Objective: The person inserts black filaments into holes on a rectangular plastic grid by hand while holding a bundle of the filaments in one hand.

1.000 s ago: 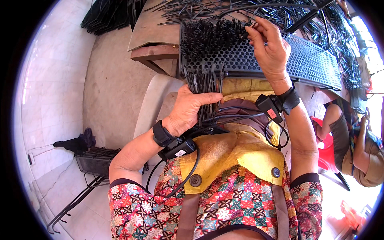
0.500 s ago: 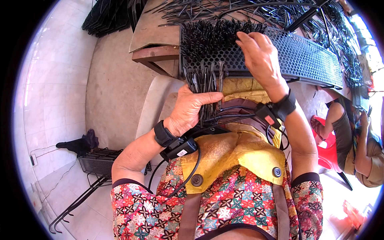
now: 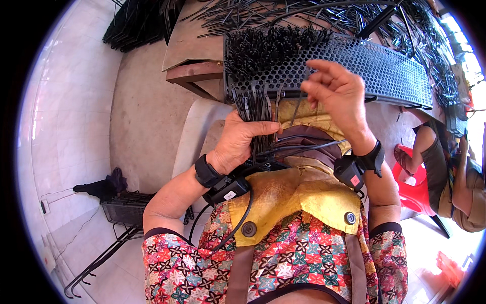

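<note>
My left hand (image 3: 234, 141) is closed round a bundle of thin black strips (image 3: 257, 109) that stand roughly upright, its thumb laid across them. Just right of it, my right hand (image 3: 338, 96) pinches a single thin dark strip (image 3: 297, 107), which hangs down from the fingertips and is somewhat blurred. Both hands are at the near side of a black perforated metal rack (image 3: 374, 71) with round holes. Many black strip ends (image 3: 268, 48) stand packed together on the rack's left part.
Loose black strips (image 3: 243, 15) lie scattered over the brown table (image 3: 190, 48) behind the rack. A wire basket (image 3: 121, 210) stands on the floor at the left. At the right, a person (image 3: 455, 177) sits beside a red plastic chair (image 3: 412, 187).
My right hand has come down toward me from the packed strip ends, and a thin strip now shows in its fingers. The left hand keeps its grip on the bundle.
</note>
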`<state>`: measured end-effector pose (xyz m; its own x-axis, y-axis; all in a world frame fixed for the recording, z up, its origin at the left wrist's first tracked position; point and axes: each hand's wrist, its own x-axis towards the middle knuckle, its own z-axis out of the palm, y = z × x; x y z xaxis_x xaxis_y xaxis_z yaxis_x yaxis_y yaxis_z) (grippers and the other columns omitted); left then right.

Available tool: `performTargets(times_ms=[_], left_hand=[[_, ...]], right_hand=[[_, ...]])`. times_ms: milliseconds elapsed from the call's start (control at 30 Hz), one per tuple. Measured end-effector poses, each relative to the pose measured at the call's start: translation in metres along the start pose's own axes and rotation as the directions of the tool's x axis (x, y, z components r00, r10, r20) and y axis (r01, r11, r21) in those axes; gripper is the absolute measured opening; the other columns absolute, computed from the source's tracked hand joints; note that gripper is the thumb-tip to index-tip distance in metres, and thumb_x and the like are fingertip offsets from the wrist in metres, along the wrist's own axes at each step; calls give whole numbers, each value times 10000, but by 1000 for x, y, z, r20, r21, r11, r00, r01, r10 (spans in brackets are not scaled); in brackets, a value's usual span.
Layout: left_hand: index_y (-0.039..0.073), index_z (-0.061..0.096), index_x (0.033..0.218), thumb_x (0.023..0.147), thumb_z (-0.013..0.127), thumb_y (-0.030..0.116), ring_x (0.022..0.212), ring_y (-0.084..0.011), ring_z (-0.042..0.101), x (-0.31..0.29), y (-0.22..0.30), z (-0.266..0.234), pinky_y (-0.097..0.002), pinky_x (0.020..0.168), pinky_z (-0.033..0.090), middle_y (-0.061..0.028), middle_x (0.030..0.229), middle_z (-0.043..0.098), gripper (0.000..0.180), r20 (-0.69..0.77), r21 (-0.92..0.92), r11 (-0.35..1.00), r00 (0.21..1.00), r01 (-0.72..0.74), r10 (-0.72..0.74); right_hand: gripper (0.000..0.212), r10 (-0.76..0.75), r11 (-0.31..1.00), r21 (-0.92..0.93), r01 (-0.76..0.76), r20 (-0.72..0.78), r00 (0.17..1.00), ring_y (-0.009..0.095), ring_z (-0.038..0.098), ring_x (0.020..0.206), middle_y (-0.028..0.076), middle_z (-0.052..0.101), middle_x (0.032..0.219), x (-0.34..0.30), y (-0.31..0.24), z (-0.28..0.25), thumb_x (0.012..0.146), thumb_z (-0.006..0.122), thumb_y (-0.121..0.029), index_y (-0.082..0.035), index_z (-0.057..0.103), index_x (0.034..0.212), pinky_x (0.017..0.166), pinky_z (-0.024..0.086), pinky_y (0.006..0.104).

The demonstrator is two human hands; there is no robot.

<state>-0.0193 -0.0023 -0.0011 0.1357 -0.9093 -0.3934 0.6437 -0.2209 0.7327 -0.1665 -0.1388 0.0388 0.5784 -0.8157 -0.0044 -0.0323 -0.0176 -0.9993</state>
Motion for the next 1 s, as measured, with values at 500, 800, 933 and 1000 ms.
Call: performTargets(times_ms=[500,800,933,1000], left_hand=[[-1,619,875,732,684,-36,673,-143,619,0,-1,2,-259,633,507,-72,785,648,160,-20,38,999,999,-25,25],[25,608,872,722,689,-65,658,-136,620,0,0,5,-255,600,511,-41,764,635,193,-28,25,999,999,-25,25],[31,594,888,754,681,-24,644,-142,616,0,2,8,-257,582,505,-50,751,628,169,-11,14,1000,1000,-21,21],[23,589,917,780,665,1,661,-152,610,1,1,3,-263,588,503,-67,766,626,158,15,-7,999,999,-34,34]], right_hand=[[281,-838,326,-666,671,125,531,269,617,703,121,611,766,55,15,9,754,637,4,-30,589,1028,635,509,335],[274,5,966,-251,63,263,965,129,586,577,62,626,700,7,3,10,798,669,-81,23,585,1037,521,473,268],[237,86,996,-19,-84,152,985,54,558,567,45,636,718,0,6,11,785,674,-29,25,599,1003,467,448,192],[197,-30,1000,4,30,-14,999,57,557,545,39,643,721,5,-1,6,787,664,-13,5,609,975,451,434,178]])
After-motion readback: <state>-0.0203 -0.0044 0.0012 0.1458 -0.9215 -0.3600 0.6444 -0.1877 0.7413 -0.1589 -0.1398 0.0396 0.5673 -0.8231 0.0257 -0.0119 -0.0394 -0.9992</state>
